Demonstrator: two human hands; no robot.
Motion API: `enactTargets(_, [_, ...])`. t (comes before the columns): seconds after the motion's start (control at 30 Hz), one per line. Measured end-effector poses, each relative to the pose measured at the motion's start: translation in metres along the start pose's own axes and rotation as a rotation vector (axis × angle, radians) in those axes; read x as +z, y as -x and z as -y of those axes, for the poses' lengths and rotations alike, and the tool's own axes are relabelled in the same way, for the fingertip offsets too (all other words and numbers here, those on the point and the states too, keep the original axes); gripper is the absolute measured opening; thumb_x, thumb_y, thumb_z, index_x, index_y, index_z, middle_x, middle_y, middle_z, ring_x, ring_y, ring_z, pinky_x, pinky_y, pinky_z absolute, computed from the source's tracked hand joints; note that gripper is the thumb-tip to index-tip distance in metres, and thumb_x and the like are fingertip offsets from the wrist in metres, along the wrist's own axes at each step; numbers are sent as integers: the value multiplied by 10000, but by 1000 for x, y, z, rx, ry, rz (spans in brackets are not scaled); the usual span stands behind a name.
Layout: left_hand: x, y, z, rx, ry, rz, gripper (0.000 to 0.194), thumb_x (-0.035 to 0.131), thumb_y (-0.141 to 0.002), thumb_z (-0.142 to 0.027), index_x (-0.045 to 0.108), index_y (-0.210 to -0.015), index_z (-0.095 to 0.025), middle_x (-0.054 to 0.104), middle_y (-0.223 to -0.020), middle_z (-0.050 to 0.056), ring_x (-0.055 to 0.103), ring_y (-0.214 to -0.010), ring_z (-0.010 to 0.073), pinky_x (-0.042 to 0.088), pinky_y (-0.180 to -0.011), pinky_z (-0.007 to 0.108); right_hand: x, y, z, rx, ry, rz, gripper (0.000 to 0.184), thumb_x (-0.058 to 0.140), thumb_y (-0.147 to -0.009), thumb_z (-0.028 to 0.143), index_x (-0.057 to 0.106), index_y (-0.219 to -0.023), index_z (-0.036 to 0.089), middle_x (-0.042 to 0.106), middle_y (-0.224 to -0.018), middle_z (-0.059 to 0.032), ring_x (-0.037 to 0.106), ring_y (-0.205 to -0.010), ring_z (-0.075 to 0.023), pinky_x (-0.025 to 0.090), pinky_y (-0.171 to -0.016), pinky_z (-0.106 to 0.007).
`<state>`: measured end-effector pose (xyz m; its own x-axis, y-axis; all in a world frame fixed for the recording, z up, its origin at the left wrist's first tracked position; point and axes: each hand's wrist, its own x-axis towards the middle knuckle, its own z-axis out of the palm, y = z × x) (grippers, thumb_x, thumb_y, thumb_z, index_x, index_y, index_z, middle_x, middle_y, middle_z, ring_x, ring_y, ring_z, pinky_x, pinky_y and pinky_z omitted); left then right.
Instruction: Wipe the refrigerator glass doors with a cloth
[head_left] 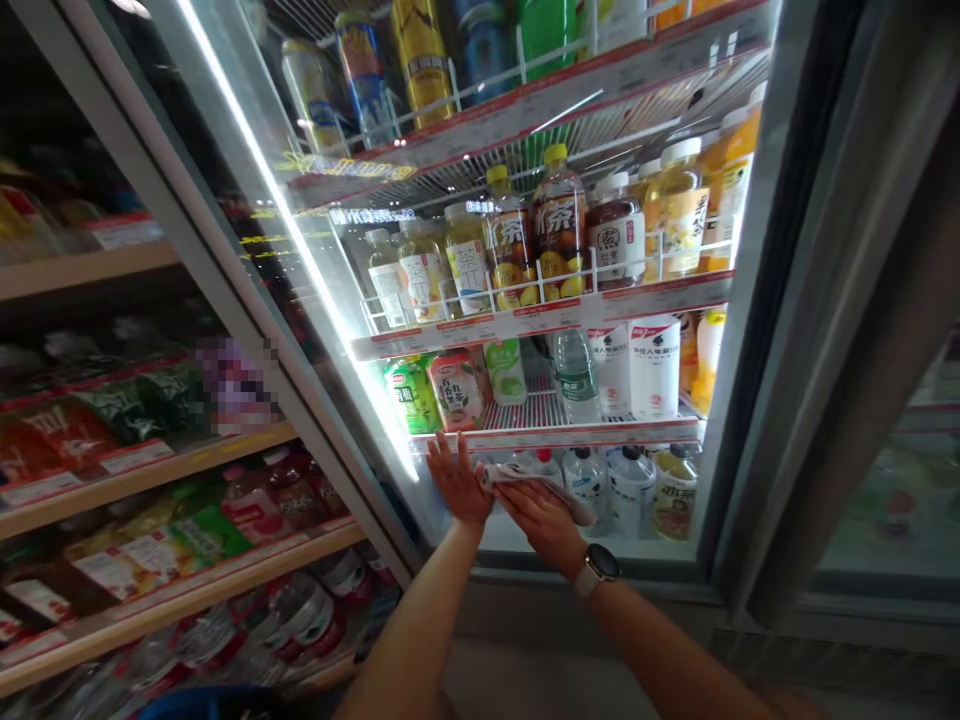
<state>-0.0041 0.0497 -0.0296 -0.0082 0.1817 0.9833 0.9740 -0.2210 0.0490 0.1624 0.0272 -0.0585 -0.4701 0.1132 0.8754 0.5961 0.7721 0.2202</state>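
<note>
My left hand (456, 478) lies flat on the glass door of a drinks fridge, fingers spread and holding nothing. Just to its right, my right hand (541, 518) presses a pale cloth (525, 473) to the same glass. The cloth reaches from beside my left thumb to beyond my right fingers. A watch (601, 562) is on my right wrist. Behind the door, at hand height, are the fridge's bottom shelf edge (630, 433) and dark-capped bottles (631, 490) beneath it. The cloth and my hand hide part of that bottom row.
Higher fridge shelves hold tea bottles (559, 220), white cartons (654, 367) and cans (421, 60). Running down the left side is a bright light strip (277, 190). Wooden shelves (142, 475) with packed drinks stand at left. A thick door frame (810, 300) rises at right.
</note>
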Motion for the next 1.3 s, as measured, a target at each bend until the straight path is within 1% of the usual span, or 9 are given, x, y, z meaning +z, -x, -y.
enactTargets(0.1, [0,-2,-1,-3,4,-4,585,313,-999,-351,186,-1548,-196,148,-1631,148,94,-1516,293,152,-1213,580,-11,-5,-8,-51,1,17,476,387,-937,35,577,-1347,183,670,-1284,-37,557,-1250,-115,424,-1103,-276])
enactTargets(0.17, [-1,-3,-2,-3,9,-5,589,317,-998,-357,186,-1549,-197,146,-1630,149,90,-1516,295,145,-1215,577,-24,-17,-17,-2,36,-22,459,405,-948,54,577,-1347,202,676,-1273,-36,563,-1249,-123,394,-1130,-289])
enactTargets(0.33, [-2,-4,-5,25,2,-31,592,345,-986,-301,193,-1547,-188,136,-1635,131,95,-1516,283,144,-1224,541,-57,-57,-46,322,203,-343,563,398,-936,54,435,-1475,212,626,-1344,-84,460,-1373,-207,313,-1188,-441])
enactTargets(0.43, [-1,-2,-4,31,-8,-29,609,365,-975,-283,186,-1548,-185,139,-1633,138,102,-1514,293,157,-1218,552,-55,-69,-48,456,239,-489,601,350,-936,74,363,-1519,221,536,-1446,-100,411,-1411,-254,324,-1176,-519])
enactTargets(0.67, [2,1,-1,6,6,-35,590,373,-981,-308,217,-1543,-214,149,-1634,123,108,-1516,286,161,-1215,561,3,-44,2,257,42,-191,599,358,-903,20,486,-1445,239,663,-1297,-50,592,-1236,-169,371,-1167,-372])
enactTargets(0.8, [5,3,1,-8,21,-48,590,381,-982,-366,227,-1540,-253,139,-1642,91,101,-1518,276,158,-1219,561,14,-22,14,122,-29,-95,657,318,-858,-43,481,-1446,202,674,-1277,-48,585,-1234,-138,406,-1141,-335])
enactTargets(1.03, [6,4,0,-15,52,-46,601,404,-972,-360,233,-1539,-255,154,-1638,88,120,-1515,273,149,-1227,541,-17,-24,-11,-12,29,-3,543,380,-933,17,500,-1426,211,641,-1332,-45,553,-1277,-132,406,-1146,-324])
enactTargets(1.17, [4,3,-2,-17,50,-45,588,376,-975,-306,225,-1540,-252,158,-1635,86,117,-1515,262,151,-1227,529,-43,-44,-34,131,140,-154,606,359,-935,14,372,-1510,205,623,-1353,-75,475,-1361,-168,306,-1210,-398])
enactTargets(1.3, [3,3,-3,-9,21,-39,595,371,-969,-290,221,-1541,-226,156,-1633,94,118,-1513,274,168,-1223,531,-54,-60,-46,294,188,-343,650,374,-931,39,283,-1548,222,528,-1454,-100,348,-1446,-241,302,-1198,-504])
